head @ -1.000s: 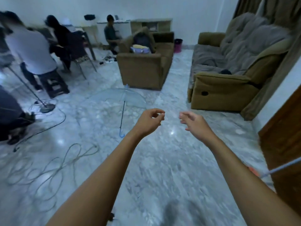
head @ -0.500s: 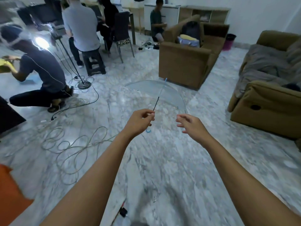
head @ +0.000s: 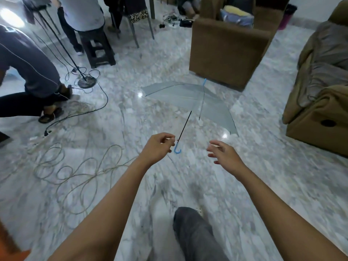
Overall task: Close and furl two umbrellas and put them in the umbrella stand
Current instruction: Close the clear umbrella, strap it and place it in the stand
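An open transparent umbrella (head: 190,100) lies on its side on the marble floor, its canopy toward the brown armchair. Its black shaft runs back toward me and ends in a blue hooked handle (head: 177,149). My left hand (head: 157,148) hovers just left of the handle, fingers loosely curled and holding nothing. My right hand (head: 224,154) hangs to the right of the handle, fingers spread and relaxed, also holding nothing. No second umbrella and no umbrella stand show in this view.
A brown armchair (head: 226,49) stands behind the umbrella and a sofa (head: 320,91) at the right. Loose cables (head: 75,166) coil on the floor at the left. A light-stand base (head: 86,82), a stool and several people occupy the far left. My own leg (head: 194,236) is below.
The view has swung left and down as I came closer. The umbrella now lies directly ahead, and both hands have come close to its blue handle.
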Demonstrator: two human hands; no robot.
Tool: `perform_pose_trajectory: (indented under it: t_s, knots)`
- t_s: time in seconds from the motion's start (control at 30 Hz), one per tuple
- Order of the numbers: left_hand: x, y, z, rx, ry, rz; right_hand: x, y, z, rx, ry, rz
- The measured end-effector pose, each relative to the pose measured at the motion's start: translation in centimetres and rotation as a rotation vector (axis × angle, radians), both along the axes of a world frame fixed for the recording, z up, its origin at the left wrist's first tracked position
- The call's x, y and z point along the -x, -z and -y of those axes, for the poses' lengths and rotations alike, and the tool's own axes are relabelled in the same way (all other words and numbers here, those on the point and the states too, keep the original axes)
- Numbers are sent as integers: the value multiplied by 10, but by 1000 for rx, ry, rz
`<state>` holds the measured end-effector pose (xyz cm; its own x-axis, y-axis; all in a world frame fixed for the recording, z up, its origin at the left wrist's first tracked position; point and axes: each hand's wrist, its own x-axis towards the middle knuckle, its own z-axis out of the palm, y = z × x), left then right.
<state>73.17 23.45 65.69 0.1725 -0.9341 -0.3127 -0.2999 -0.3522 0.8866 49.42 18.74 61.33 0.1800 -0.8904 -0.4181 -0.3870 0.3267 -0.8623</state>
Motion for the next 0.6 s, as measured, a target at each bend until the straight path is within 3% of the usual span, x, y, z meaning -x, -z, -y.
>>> perform_pose_trajectory:
  t_s: [0.2, 0.4, 0.6]
  knots:
    - [-32, 96, 128, -152, -3, 3, -45, 102, 119, -123, -14, -48]
    - [-57, 239, 231, -267, 70, -4, -82, 231, 200, -215, 79, -51]
    - [-71, 421, 346, -188, 64, -61, -110, 404, 299, -150, 203, -19]
